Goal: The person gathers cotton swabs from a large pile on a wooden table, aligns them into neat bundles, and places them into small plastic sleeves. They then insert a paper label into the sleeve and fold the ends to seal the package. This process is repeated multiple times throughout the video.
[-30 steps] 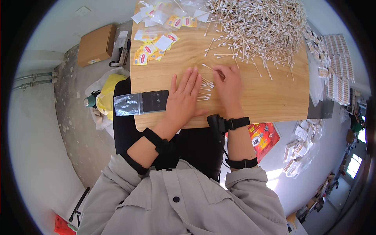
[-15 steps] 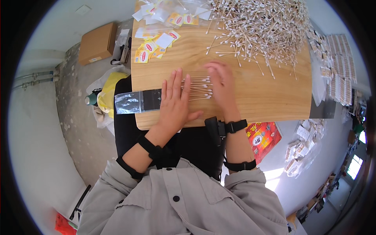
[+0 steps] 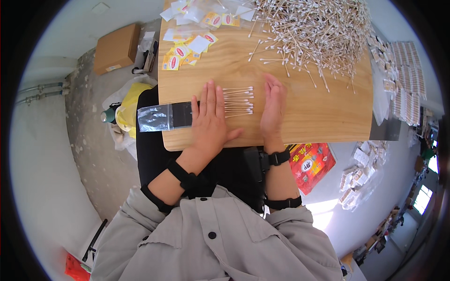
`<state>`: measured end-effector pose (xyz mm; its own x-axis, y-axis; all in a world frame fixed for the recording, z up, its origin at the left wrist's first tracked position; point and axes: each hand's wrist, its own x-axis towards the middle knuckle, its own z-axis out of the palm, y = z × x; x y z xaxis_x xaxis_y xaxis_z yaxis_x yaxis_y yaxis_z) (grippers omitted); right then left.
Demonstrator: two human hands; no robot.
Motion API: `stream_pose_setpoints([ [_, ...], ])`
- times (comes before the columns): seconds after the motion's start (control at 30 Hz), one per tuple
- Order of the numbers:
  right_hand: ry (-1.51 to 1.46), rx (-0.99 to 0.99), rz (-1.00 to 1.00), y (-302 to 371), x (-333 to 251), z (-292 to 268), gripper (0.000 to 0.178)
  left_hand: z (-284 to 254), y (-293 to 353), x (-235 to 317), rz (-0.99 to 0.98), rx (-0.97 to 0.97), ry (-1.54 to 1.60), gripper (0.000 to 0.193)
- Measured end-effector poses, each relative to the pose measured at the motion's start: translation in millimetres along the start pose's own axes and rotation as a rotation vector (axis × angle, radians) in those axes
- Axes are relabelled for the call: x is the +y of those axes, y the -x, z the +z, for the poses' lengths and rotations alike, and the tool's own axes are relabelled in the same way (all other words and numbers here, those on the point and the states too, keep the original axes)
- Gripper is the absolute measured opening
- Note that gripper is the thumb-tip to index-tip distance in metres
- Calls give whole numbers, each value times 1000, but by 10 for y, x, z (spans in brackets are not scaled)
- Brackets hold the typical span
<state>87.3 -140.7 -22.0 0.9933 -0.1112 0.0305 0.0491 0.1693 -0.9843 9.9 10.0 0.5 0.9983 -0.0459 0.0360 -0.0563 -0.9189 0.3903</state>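
Observation:
My left hand lies flat on the wooden table, fingers stretched out and pointing away from me. It presses down on a row of cotton swabs, whose white tips stick out to its right; their other ends are hidden under the palm. From the hand's left side comes a flat black strip joined to a clear plastic sleeve, which overhangs the table's left edge. A short gap to the right of the tips, my right hand stands on edge, slightly blurred, fingers extended and a little bent, holding nothing.
A big heap of loose cotton swabs covers the far right of the table. Yellow and white cards and clear bags lie at the far left. Right of the table are stacked swab packs; a red bag lies below its front edge.
My right hand has moved slightly right, away from the swab tips, and its fingers have straightened. The tips now line up more evenly. My left hand stays flat on the swabs.

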Motion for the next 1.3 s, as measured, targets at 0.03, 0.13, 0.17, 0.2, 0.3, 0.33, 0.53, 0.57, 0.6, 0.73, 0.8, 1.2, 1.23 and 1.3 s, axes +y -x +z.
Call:
stream_pose_setpoints([
  [0.03, 133, -6, -38, 21, -60, -1, 28, -17, 20, -21, -15, 1, -15, 122],
  [0.13, 540, -99, -183, 135, -149, -86, 23, -60, 73, -57, -6, -30, -25, 122],
  [0.17, 677, -142, -236, 168, -166, -122, 22, -79, 83, -61, 7, -48, -21, 122],
  [0.2, 698, -152, -246, 191, -174, -139, 20, -98, 83, -57, 33, -55, -6, 122],
  [0.3, 765, -179, -276, 235, -187, -156, 16, -109, 100, -14, 88, -70, 33, 121],
  [0.33, 788, -182, -288, 225, -191, -149, 14, -87, 107, -12, 92, -68, 38, 121],
  [0.53, 819, -182, -309, 150, -136, -148, 13, -41, 86, -13, 100, -76, 8, 119],
  [0.57, 823, -173, -317, 145, -130, -148, 13, -39, 83, -14, 103, -79, 2, 119],
  [0.6, 840, -160, -319, 135, -123, -144, 13, -35, 75, -16, 103, -80, 0, 120],
  [0.73, 893, -144, -304, 110, -135, -78, 11, -8, 69, -34, 94, -75, 5, 123],
  [0.8, 801, -110, -225, 104, -156, -77, 12, -15, 72, -49, 86, -56, 23, 125],
  [1.2, 246, -90, -105, 149, 59, 175, 41, -25, 11, -47, -47, -58, -104, 125],
  [1.23, 224, -129, -94, 157, 79, 222, 42, -11, -14, -15, -48, -63, -119, 124],
  [1.3, 140, -162, -65, 141, 148, 208, 46, 13, -41, 1, -41, -42, -102, 123],
])
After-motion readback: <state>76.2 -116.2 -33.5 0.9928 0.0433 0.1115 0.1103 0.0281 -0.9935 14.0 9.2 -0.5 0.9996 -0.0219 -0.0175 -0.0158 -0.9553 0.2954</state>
